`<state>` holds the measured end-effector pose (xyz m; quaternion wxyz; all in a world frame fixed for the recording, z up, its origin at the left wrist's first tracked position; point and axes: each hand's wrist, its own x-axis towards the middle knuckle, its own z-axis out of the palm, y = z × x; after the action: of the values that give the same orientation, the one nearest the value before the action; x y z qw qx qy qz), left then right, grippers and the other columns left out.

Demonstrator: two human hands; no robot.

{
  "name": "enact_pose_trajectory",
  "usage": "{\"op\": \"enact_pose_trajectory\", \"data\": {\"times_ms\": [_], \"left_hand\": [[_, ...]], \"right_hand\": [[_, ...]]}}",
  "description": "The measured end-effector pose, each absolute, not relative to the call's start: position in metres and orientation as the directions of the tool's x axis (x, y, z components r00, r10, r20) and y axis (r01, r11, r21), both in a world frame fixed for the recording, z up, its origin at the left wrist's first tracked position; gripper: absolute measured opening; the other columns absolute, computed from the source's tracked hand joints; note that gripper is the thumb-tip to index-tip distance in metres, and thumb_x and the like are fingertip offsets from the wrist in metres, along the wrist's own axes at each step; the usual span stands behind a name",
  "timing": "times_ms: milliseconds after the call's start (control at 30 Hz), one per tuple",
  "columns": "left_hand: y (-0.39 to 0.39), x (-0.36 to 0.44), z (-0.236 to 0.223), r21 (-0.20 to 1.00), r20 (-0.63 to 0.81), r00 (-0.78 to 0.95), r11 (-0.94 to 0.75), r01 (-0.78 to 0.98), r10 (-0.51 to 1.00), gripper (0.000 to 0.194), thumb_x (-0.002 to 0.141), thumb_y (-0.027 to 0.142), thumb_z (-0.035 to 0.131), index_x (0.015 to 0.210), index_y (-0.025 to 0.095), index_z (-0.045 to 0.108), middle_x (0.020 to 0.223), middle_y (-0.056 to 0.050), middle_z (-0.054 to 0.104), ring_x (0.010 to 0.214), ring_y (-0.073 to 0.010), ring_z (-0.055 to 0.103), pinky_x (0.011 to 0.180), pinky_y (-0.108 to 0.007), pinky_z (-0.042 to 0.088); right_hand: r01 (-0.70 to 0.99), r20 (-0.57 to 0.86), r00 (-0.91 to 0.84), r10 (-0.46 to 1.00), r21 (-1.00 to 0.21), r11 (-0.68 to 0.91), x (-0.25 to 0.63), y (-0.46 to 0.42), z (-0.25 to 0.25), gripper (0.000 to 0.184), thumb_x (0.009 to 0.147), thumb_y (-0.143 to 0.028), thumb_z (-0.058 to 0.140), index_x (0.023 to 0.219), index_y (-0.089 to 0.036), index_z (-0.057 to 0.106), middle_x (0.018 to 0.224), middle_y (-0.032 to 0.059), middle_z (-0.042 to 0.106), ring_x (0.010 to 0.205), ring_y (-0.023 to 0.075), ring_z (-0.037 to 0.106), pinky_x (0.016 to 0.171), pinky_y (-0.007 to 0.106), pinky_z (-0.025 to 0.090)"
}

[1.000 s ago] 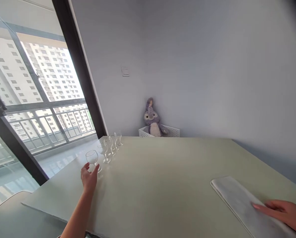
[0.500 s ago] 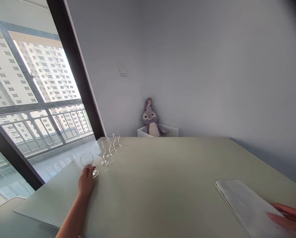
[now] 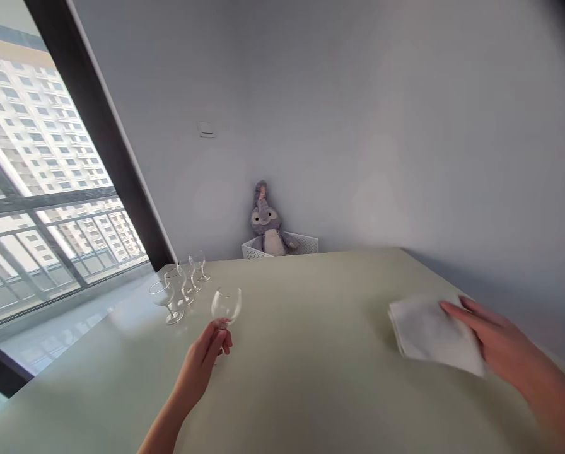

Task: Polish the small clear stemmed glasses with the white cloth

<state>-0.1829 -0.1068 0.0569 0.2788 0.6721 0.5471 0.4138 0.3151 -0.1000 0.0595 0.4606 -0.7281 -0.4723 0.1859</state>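
Note:
My left hand (image 3: 207, 354) pinches a clear wine glass (image 3: 226, 304) by its stem, bowl upward and slightly tilted, over the left half of the table. Most of the stem and foot is hidden behind my fingers. On the right, my right hand (image 3: 488, 334) grips a folded white cloth (image 3: 431, 329) by its right side, thumb on top, held up off the tabletop. Several more stemmed glasses stand upright in a row at the far left; the nearest wine glass (image 3: 164, 296) is left of my left hand.
A pale green table (image 3: 306, 372) spans the foreground. Behind its far edge, a grey plush toy (image 3: 268, 221) sits in a white perforated basket (image 3: 306, 243) by the wall. A dark-framed glass door (image 3: 100, 126) stands at the left.
My left hand has taken the nearest glass out of the row and moved it right. My right hand has lifted the cloth and brought it inward. The view has turned slightly right.

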Motion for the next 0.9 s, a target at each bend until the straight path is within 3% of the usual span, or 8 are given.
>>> {"op": "enact_pose_trajectory", "data": {"times_ms": [67,167,267,333,533,633,733,900], "left_hand": [[-0.102,-0.150,0.061,0.820,0.229,0.155,-0.276,0.501,0.961,0.034,0.088,0.042,0.031,0.109,0.020,0.046,0.070,0.000,0.049,0.064,-0.0126,0.045,0.065,-0.024,0.039],[-0.093,-0.109,0.068,0.805,0.217,0.272,-0.329,0.494,0.937,0.038,0.088,0.042,0.029,0.112,0.020,0.047,0.067,0.001,0.047,0.062,-0.0121,0.044,0.064,-0.024,0.038],[-0.088,-0.083,0.076,0.784,0.222,0.370,-0.391,0.483,0.902,0.036,0.089,0.040,0.028,0.112,0.020,0.047,0.067,0.001,0.046,0.061,-0.0114,0.043,0.063,-0.023,0.037],[-0.087,-0.074,0.080,0.762,0.226,0.401,-0.418,0.496,0.888,0.034,0.089,0.038,0.028,0.109,0.021,0.049,0.066,0.001,0.047,0.061,-0.0110,0.043,0.061,-0.023,0.037],[-0.091,-0.074,0.076,0.584,0.241,0.429,-0.483,0.652,0.870,0.030,0.090,0.037,0.028,0.097,0.022,0.052,0.066,0.001,0.052,0.058,-0.0110,0.046,0.055,-0.022,0.034],[-0.090,-0.075,0.069,0.380,0.297,0.475,-0.559,0.737,0.828,0.027,0.090,0.034,0.029,0.097,0.022,0.053,0.067,-0.001,0.056,0.057,-0.0123,0.048,0.055,-0.024,0.034],[-0.085,-0.075,0.063,0.152,0.378,0.561,-0.647,0.747,0.736,0.027,0.091,0.029,0.031,0.111,0.022,0.048,0.070,-0.002,0.059,0.058,-0.0137,0.052,0.056,-0.026,0.035],[-0.073,-0.080,0.063,-0.214,0.475,0.700,-0.702,0.679,0.533,0.040,0.090,0.018,0.031,0.131,0.017,0.031,0.068,-0.003,0.056,0.060,-0.0143,0.055,0.057,-0.028,0.039]], "right_hand": [[0.334,0.264,0.389,0.882,-0.933,0.132,0.276,-0.092,0.091,0.051,0.078,-0.051,0.046,0.112,-0.013,0.052,0.096,0.0150,0.061,0.077,0.0231,0.059,0.062,0.029,0.046],[0.410,0.453,0.248,0.856,-0.850,0.331,0.214,-0.087,0.127,0.042,0.081,-0.049,0.045,0.107,-0.017,0.054,0.081,0.0040,0.059,0.070,0.0181,0.052,0.062,0.028,0.042],[0.442,0.433,-0.174,0.885,-0.768,0.463,0.165,-0.090,0.145,0.035,0.086,-0.043,0.038,0.106,-0.020,0.056,0.073,-0.0001,0.054,0.066,0.0142,0.047,0.060,0.024,0.038],[0.438,0.354,-0.355,0.865,-0.755,0.488,0.148,-0.095,0.147,0.032,0.087,-0.040,0.036,0.101,-0.021,0.058,0.069,-0.0016,0.050,0.060,0.0118,0.042,0.056,0.022,0.034],[0.441,0.116,-0.510,0.852,-0.815,0.375,0.154,-0.090,0.139,0.030,0.082,-0.046,0.045,0.079,-0.019,0.057,0.061,-0.0041,0.034,0.053,0.0084,0.028,0.049,0.021,0.024],[0.390,-0.014,-0.603,0.797,-0.878,0.279,0.162,-0.082,0.136,0.024,0.077,-0.042,0.053,0.078,-0.018,0.057,0.064,-0.0034,0.038,0.057,0.0093,0.034,0.052,0.022,0.028],[0.260,-0.126,-0.715,0.688,-0.961,0.093,0.165,-0.075,0.130,0.020,0.073,-0.034,0.058,0.084,-0.017,0.060,0.077,-0.0001,0.048,0.071,0.0127,0.045,0.064,0.024,0.034],[-0.082,-0.115,-0.681,0.724,-0.969,-0.231,0.162,-0.082,0.112,0.020,0.070,-0.024,0.058,0.088,-0.017,0.061,0.083,0.0014,0.049,0.076,0.0124,0.045,0.069,0.024,0.035]]}}
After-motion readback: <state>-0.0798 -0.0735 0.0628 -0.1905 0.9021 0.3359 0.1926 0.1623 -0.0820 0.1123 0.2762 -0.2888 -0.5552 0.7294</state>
